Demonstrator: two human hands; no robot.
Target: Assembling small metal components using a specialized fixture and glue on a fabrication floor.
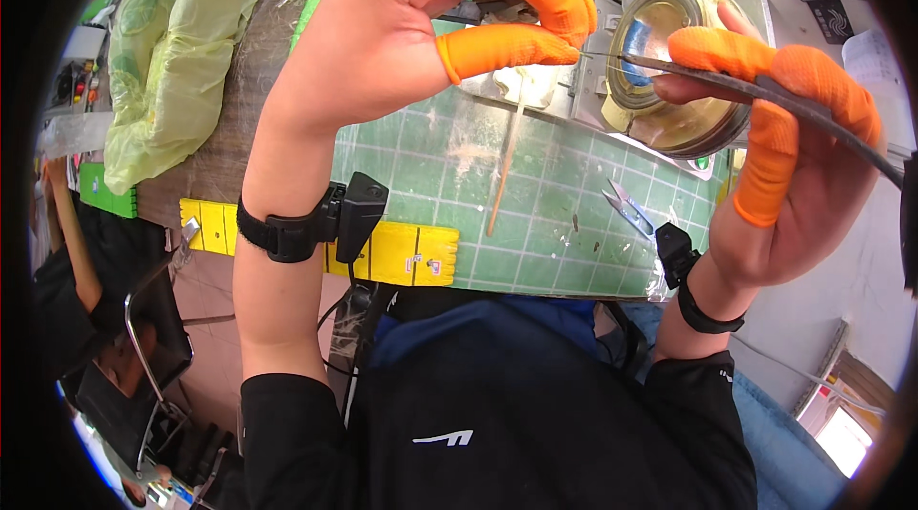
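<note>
On the mat (402, 156), the snips (632, 211) lie right of the stick (507, 161), with plastic wrap (182, 61) left of the mat.

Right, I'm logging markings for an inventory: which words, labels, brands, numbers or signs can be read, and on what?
No words or numbers that I can quote.
Black shirt: white emblem, a shape without legible lettering.
Yellow strip: small marks, too small to read.
Dark panel, upper right: pale wavy sign; any lettering is too small.
</note>
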